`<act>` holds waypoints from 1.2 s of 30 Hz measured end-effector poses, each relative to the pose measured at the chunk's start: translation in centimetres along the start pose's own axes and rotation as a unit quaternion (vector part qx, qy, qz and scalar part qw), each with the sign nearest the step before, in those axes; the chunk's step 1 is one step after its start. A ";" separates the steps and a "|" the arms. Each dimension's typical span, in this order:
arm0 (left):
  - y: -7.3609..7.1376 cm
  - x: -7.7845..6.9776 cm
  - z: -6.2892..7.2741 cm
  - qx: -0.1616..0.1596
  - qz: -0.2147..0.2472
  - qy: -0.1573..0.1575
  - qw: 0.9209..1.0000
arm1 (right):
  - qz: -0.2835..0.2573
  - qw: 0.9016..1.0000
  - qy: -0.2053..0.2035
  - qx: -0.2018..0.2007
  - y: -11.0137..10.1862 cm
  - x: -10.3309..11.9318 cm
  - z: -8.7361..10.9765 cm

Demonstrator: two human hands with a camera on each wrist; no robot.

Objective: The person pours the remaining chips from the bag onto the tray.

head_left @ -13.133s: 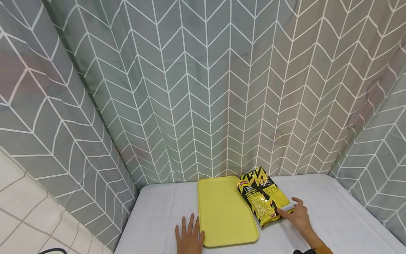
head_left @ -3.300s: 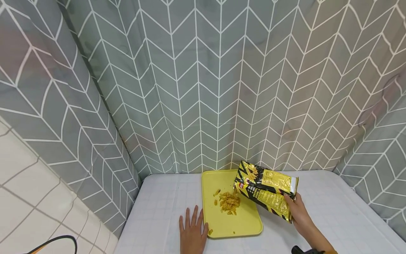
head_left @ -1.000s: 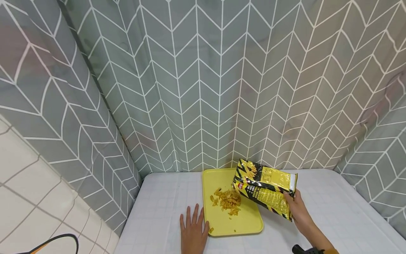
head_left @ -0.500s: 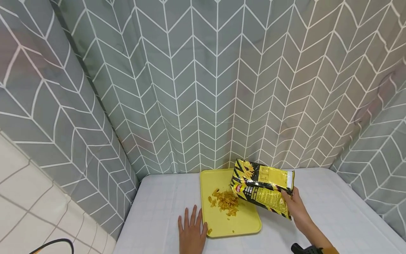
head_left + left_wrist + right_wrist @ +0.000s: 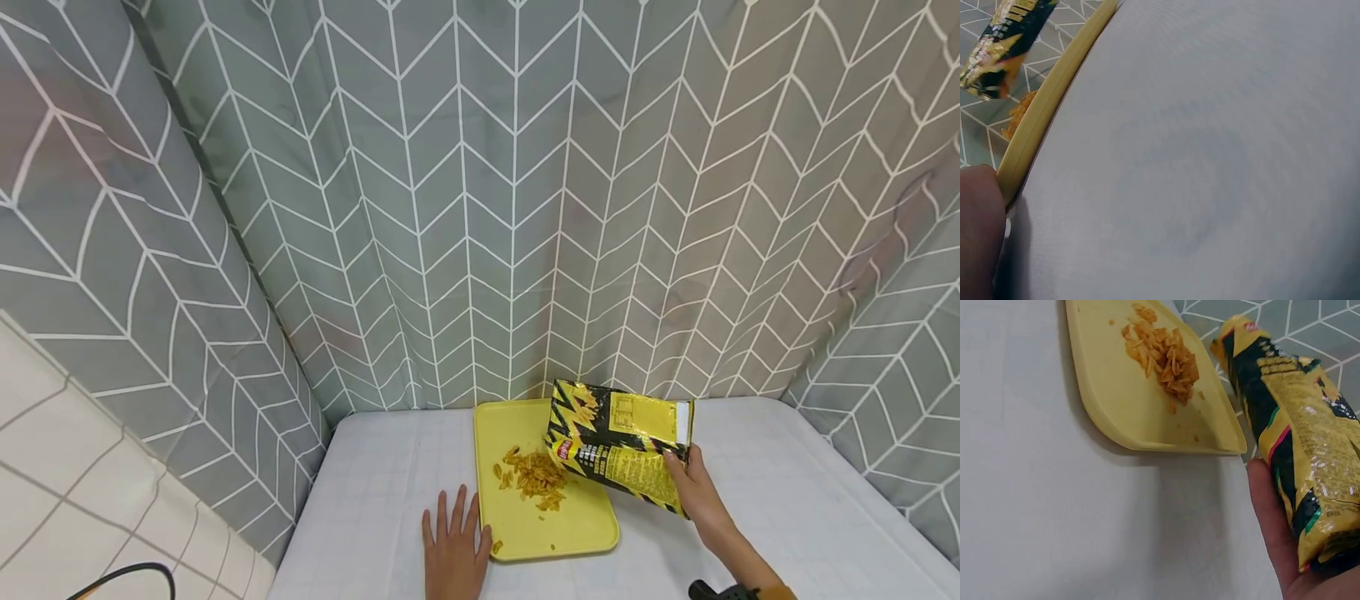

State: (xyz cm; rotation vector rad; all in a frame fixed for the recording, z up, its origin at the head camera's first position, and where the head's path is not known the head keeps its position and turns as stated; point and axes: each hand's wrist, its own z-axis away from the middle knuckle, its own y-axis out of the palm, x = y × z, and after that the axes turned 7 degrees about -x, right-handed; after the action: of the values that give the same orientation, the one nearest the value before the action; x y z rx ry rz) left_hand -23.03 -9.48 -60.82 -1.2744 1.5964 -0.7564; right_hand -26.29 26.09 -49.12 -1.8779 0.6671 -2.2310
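My right hand [image 5: 703, 498] grips the bottom end of a yellow and black snack bag [image 5: 626, 417], thumb on the near face. The bag is tilted over the right side of a yellow tray [image 5: 558, 529], its mouth end pointing left. Beside that end, golden-brown chips [image 5: 542, 477] form a loose pile, with a few crumbs around; the right wrist view also shows the pile [image 5: 1169, 359]. My left hand [image 5: 455, 557] rests on the table left of the tray, fingers spread, thumb at the tray's rim [image 5: 1054, 94]. The bag's inside is hidden.
A white cloth covers the table [image 5: 375, 500]. Grey curtains [image 5: 450, 208] with white chevron lines hang right behind it and along both sides. A white tiled surface [image 5: 112, 467] lies at the left, with a black cable [image 5: 138, 568] in front.
Earlier the bag lay beside the bare tray; since then my right hand has lifted and tilted it, and chips lie on the tray. In the last half second the bag shifts slightly. My left hand stays put.
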 end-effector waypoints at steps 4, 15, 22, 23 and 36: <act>0.1 0.0 0.1 0.006 0.002 -0.001 1.000 | -0.065 0.998 0.016 0.014 0.1 -0.1 0.2; -0.2 -0.1 0.0 0.011 0.009 -0.002 1.000 | -0.044 0.999 0.014 0.011 0.6 -0.1 0.5; -0.2 -0.1 -0.1 0.007 0.004 -0.001 1.000 | -0.018 1.000 -0.002 -0.006 0.4 -0.1 0.4; -0.2 -0.1 -0.1 0.009 0.003 -0.002 1.000 | -0.003 1.000 -0.005 -0.009 0.4 -0.1 0.3; 0.1 -0.1 -0.2 0.008 -0.008 -0.003 1.000 | 0.030 0.999 0.001 -0.024 0.5 0.6 0.3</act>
State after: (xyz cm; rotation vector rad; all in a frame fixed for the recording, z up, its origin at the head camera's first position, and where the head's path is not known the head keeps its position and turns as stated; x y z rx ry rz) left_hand -23.20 -9.40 -60.81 -1.2773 1.5737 -0.7724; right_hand -26.19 25.39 -48.78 -1.8530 0.7717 -2.1991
